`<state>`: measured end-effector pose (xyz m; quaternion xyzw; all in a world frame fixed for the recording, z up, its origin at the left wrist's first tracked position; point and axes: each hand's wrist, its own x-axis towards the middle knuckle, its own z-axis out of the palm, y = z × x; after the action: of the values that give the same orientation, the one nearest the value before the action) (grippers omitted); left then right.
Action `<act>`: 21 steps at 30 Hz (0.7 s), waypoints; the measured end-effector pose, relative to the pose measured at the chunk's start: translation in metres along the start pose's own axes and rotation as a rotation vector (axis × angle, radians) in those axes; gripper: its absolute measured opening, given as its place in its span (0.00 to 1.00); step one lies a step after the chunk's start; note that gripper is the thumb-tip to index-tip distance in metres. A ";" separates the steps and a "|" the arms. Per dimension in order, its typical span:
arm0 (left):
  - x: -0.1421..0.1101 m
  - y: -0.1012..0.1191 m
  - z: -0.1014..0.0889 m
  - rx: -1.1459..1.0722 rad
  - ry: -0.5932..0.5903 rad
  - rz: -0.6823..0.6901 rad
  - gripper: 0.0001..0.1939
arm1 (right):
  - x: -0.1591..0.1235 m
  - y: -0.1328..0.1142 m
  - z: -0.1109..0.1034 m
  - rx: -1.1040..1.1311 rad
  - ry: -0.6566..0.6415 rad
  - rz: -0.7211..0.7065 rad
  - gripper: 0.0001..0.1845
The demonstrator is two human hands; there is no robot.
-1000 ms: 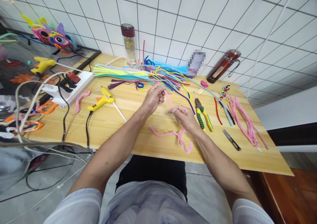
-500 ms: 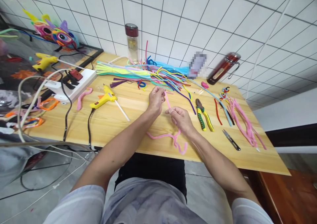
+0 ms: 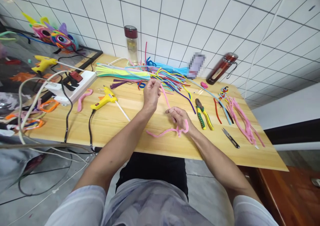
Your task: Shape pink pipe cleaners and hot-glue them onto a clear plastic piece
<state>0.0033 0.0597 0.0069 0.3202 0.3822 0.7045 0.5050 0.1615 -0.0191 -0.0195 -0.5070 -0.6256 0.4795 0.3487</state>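
A fuzzy pink pipe cleaner (image 3: 165, 95) runs between my two hands over the middle of the table. My left hand (image 3: 152, 94) pinches its upper end, fingers closed. Lower and to the right, my right hand (image 3: 179, 116) grips it between thumb and fingers. From beneath the right hand a bent, twisted pink length (image 3: 162, 132) hangs out, one arm reaching left and a curled end (image 3: 186, 126) lying against the wrist. Whether all of it is one joined piece is hidden by the hand.
Bundled coloured pipe cleaners (image 3: 125, 72) lie at the back. Yellow glue gun (image 3: 103, 99) and power strip (image 3: 75, 86) with cables are left. On the right are pliers (image 3: 203, 114), thread snips (image 3: 230, 138), pink pipe cleaners (image 3: 241, 119) and a flask (image 3: 222, 68). A glass bottle (image 3: 131, 45) stands behind.
My hands have drawn farther apart, the left going leftward, so more of the pink pipe cleaner shows between them. The dangling twisted part has swung up against my right wrist.
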 end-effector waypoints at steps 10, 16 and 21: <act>0.011 -0.001 -0.006 -0.051 0.111 -0.044 0.17 | -0.002 -0.002 0.003 -0.296 0.089 -0.123 0.19; 0.014 -0.005 -0.008 -0.104 0.124 -0.153 0.13 | -0.005 -0.002 0.002 -0.330 0.099 -0.212 0.20; 0.009 -0.005 -0.008 -0.108 0.039 -0.182 0.13 | -0.006 -0.010 0.001 -0.283 0.103 -0.167 0.20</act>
<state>-0.0034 0.0678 -0.0012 0.2429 0.3809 0.6815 0.5758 0.1595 -0.0255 -0.0102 -0.5213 -0.7082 0.3292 0.3441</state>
